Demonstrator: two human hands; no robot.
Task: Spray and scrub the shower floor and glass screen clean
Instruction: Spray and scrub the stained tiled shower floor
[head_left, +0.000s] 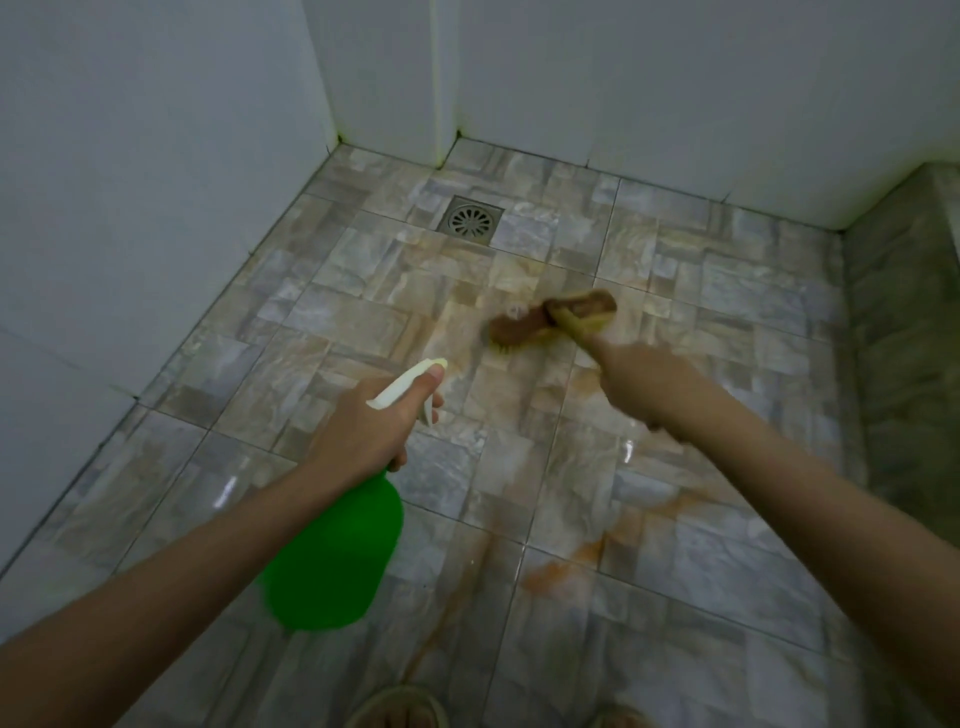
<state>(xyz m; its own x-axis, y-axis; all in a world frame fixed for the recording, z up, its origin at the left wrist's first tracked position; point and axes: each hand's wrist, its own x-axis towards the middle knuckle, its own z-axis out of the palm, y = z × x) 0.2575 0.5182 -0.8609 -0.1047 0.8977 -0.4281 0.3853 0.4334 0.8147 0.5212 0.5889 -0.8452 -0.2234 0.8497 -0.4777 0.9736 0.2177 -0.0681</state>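
My left hand (371, 426) grips the neck of a green spray bottle (335, 561) with a pale trigger head, its nozzle pointing forward over the floor. My right hand (641, 384) grips the yellow handle of a scrub brush (550, 317), whose brown bristled head lies on the wet, stone-patterned shower floor (363, 322). Orange-brown stains streak the tiles around the brush and run toward the bottom of the view. The brush is blurred. No glass screen can be made out.
A square metal floor drain (470, 221) sits near the back wall. White tiled walls (130, 182) close the left and back sides. A raised tiled kerb (904, 338) runs along the right. My sandalled feet (400, 709) show at the bottom edge.
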